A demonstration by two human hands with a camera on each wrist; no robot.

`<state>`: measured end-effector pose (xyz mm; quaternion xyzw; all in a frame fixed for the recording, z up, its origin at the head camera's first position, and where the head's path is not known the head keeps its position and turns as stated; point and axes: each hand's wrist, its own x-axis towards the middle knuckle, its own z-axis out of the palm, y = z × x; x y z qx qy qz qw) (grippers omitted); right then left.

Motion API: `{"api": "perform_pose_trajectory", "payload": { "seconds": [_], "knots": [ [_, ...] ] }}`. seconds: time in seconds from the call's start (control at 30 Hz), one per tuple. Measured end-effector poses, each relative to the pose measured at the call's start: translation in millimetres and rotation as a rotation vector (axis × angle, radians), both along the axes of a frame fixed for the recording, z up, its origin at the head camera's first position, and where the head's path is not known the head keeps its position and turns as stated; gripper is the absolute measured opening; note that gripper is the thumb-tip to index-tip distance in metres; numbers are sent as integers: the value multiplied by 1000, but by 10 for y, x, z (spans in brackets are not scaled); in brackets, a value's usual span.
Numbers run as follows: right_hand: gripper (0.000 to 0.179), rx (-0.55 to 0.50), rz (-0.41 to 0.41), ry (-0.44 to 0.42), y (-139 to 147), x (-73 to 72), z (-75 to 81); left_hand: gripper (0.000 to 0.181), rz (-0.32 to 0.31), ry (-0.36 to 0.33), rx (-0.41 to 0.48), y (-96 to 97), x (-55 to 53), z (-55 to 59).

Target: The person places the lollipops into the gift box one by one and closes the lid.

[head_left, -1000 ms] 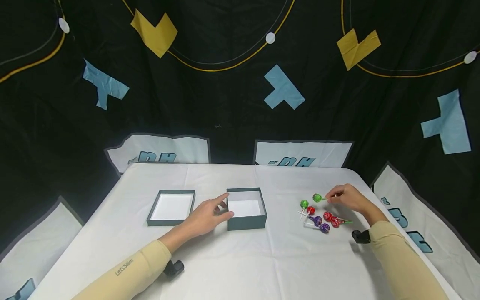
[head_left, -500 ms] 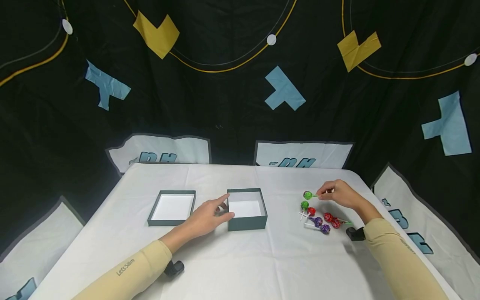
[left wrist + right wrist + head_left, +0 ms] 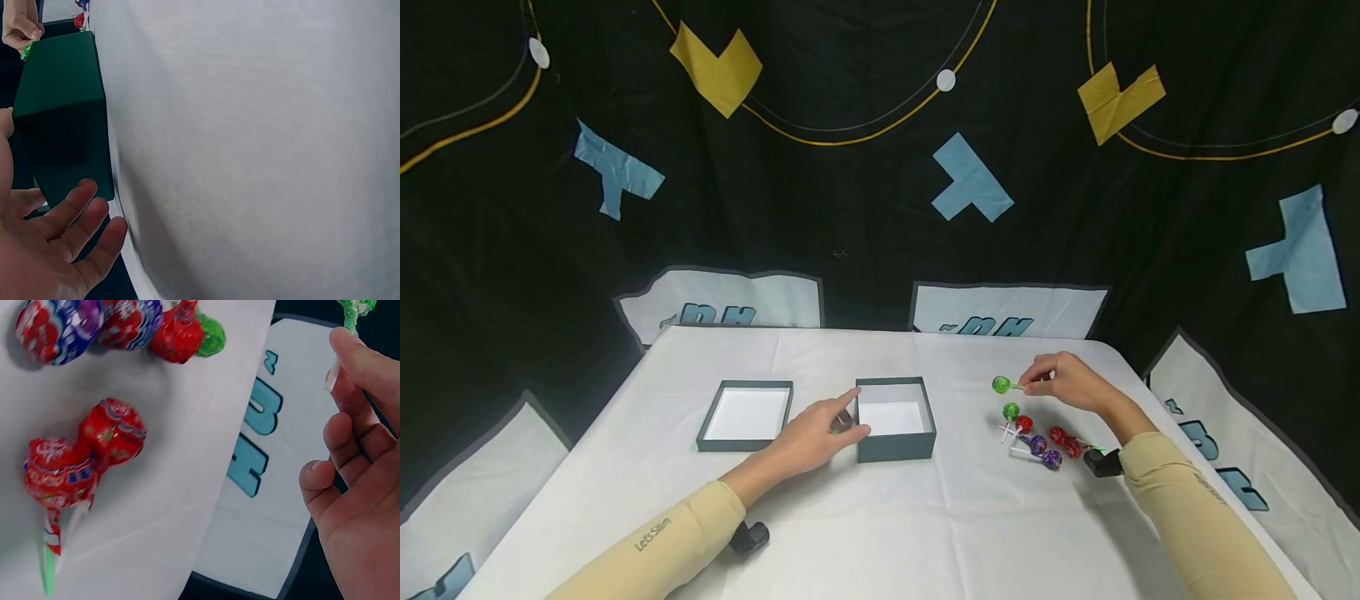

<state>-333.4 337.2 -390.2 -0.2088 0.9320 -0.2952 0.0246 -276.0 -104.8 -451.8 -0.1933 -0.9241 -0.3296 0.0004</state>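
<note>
A green-wrapped lollipop [image 3: 1001, 384] is pinched by its stick in my right hand [image 3: 1065, 382], raised over the table beyond the other lollipops. In the right wrist view its white stick [image 3: 334, 376] shows between thumb and finger. My left hand [image 3: 808, 433] rests at the left side of a dark green open box [image 3: 895, 447], index finger and thumb touching its wall, the other fingers relaxed. White lining shows inside the box. Below my right hand lie a green lollipop [image 3: 1011, 412], several red lollipops [image 3: 1072, 449] and purple lollipops [image 3: 1051, 459].
A shallow dark green lid [image 3: 745, 445] with white inside lies left of the box, beyond my left forearm. The white-covered table [image 3: 850, 533] ends at a dark curtain [image 3: 820, 225] behind. Each wrist wears a small black camera [image 3: 749, 538].
My right hand has moved left and slightly away from me, carrying the green lollipop toward the box. My left hand stays at the box.
</note>
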Motion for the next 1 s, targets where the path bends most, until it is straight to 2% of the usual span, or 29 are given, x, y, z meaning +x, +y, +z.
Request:
{"api": "perform_pose_trajectory", "payload": {
  "seconds": [0.37,0.63,1.0],
  "knots": [
    [10,11,51,10,-240,3,105,71,3,-8,-24,-9,8,8],
    [11,8,97,-22,-470,-19,208,72,2,-6,-28,-17,11,10],
    [11,63,158,4,-804,-43,396,74,-11,-6,-14,-15,11,28]
  ]
}}
